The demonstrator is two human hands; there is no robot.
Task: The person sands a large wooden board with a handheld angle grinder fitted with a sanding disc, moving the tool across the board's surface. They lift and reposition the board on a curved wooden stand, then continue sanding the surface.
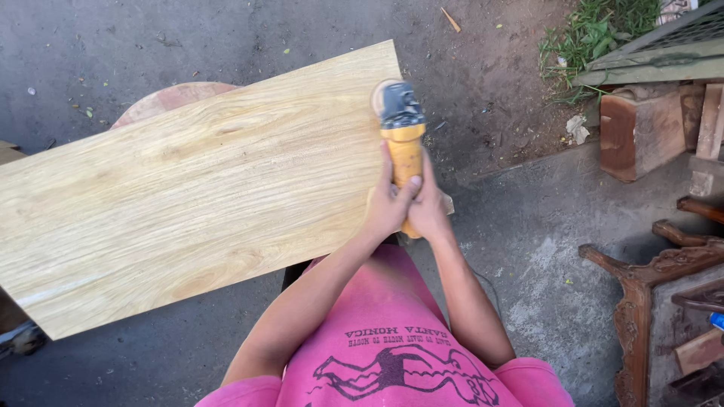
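Observation:
A long pale wooden board (188, 188) with clear grain lies across a round reddish stool (170, 98) that shows behind its far edge. A yellow and grey angle grinder (401, 124) with a sanding disc rests on the board's right end. My left hand (388, 207) and my right hand (428, 211) both wrap the yellow handle, side by side, just past the board's near right corner. My pink shirt fills the bottom of the view.
Grey concrete ground lies all around. Wooden blocks (641, 132) and planks are stacked at the upper right beside a patch of grass (596, 34). Carved dark wooden furniture parts (648, 301) stand at the lower right. The grinder's thin cord (490, 290) trails by my right arm.

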